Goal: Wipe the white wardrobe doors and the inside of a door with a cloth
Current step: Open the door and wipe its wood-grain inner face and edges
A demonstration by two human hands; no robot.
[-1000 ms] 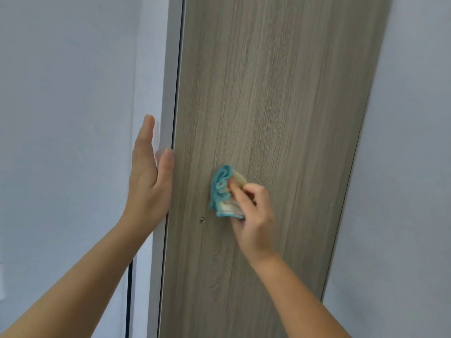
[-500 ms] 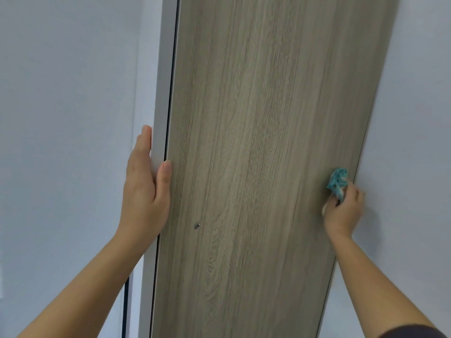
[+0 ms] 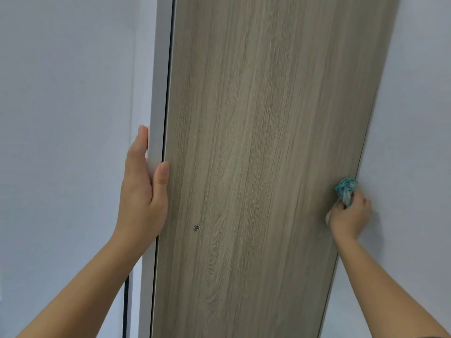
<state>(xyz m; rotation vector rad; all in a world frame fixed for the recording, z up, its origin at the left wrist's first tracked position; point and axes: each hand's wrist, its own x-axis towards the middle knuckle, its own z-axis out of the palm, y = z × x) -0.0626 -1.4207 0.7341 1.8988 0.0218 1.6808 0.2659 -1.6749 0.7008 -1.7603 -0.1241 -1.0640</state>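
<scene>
The blue cloth point(image 3: 346, 189) now sits bunched against the far right edge of the door point(image 3: 256, 142), on its wood-grain inner face, where the panel meets the white surface point(image 3: 415, 118) to the right. The right hand point(image 3: 350, 215) grips it with fingers curled tightly round the wad, pressing it to that edge.

A second ago the cloth was in the middle of the panel, just right of the small metal fitting point(image 3: 196, 227). Half a second ago it had already crossed to the right edge, and it has barely shifted since. So one sideways stroke looks finished at this height, and the hand seems to be working the edge or about to turn back. Much of the panel above and below probably needs more passes.

The left hand point(image 3: 144, 191) has kept its place, clasping the door's white edge point(image 3: 158, 93) on the left, thumb on the wood grain and fingers flat behind, steadying it.
</scene>
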